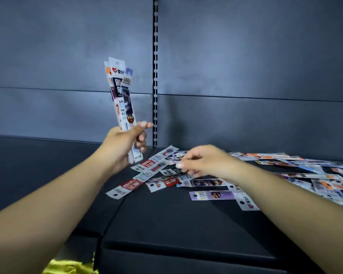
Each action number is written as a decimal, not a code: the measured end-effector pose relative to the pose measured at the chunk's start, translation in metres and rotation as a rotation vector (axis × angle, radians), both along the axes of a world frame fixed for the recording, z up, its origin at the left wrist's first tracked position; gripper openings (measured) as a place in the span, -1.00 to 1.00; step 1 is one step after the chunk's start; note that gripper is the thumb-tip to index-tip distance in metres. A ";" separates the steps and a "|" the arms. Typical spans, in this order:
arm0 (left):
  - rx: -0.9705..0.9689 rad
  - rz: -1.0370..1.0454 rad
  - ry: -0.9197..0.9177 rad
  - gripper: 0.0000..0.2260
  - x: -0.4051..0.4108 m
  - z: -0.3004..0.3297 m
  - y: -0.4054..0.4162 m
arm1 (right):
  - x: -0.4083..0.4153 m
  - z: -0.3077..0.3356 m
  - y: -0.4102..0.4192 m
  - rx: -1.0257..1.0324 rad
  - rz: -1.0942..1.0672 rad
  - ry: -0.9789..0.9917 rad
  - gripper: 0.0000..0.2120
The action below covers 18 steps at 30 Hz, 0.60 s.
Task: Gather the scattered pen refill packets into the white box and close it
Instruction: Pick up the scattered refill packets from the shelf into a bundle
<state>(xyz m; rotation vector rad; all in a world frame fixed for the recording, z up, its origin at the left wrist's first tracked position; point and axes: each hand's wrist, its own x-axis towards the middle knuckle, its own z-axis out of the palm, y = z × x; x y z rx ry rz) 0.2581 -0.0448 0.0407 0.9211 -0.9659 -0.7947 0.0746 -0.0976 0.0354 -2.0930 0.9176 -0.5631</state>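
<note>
My left hand (pixel 125 143) grips a bundle of several pen refill packets (pixel 120 95) and holds it upright above the dark shelf. My right hand (pixel 202 161) hovers low over the scattered packets (pixel 166 175) with its fingers curled down toward them; I cannot tell whether it pinches one. Many more long, narrow packets lie spread across the shelf to the right (pixel 305 171), and a purple one (pixel 212 195) lies near my right forearm. The white box is not in view.
The dark shelf (pixel 166 224) has a seam running from the front edge toward the back. A grey back panel with a slotted upright (pixel 155 76) rises behind it. Something yellow and shiny (pixel 67 267) shows below the shelf's front edge.
</note>
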 end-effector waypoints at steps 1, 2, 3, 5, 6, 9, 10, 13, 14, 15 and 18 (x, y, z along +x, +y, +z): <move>0.017 -0.010 0.016 -0.84 0.014 -0.001 0.001 | 0.006 0.002 -0.001 -0.085 0.024 0.087 -0.89; 0.038 -0.020 0.030 -0.84 0.025 -0.002 0.002 | 0.012 0.005 -0.002 -0.150 0.044 0.166 -0.89; 0.059 -0.029 0.041 -0.84 0.034 -0.004 0.001 | 0.018 0.007 -0.004 -0.196 0.068 0.230 -0.86; 0.107 -0.064 0.056 -0.82 0.041 -0.010 -0.001 | 0.031 0.010 -0.006 -0.244 0.124 0.317 -0.79; 0.134 -0.088 0.057 -0.81 0.043 -0.013 -0.002 | 0.039 0.011 -0.007 -0.258 0.154 0.347 -0.75; 0.198 -0.156 0.025 -0.69 0.046 -0.019 -0.003 | 0.063 0.013 -0.018 -0.339 0.261 0.448 -0.69; 0.214 -0.171 0.021 -0.66 0.049 -0.020 -0.003 | 0.070 0.014 -0.024 -0.358 0.299 0.482 -0.68; 0.243 -0.198 0.041 -0.65 0.058 -0.023 -0.004 | 0.092 0.013 -0.048 -0.340 0.398 0.582 -0.73; 0.248 -0.202 0.050 -0.64 0.060 -0.024 -0.005 | 0.097 0.012 -0.054 -0.327 0.433 0.625 -0.78; 0.258 -0.195 0.052 -0.63 0.061 -0.026 -0.005 | 0.103 0.010 -0.061 -0.315 0.470 0.668 -0.83; 0.305 -0.164 0.011 -0.60 0.063 -0.030 -0.006 | 0.114 0.005 -0.075 -0.315 0.572 0.762 -0.89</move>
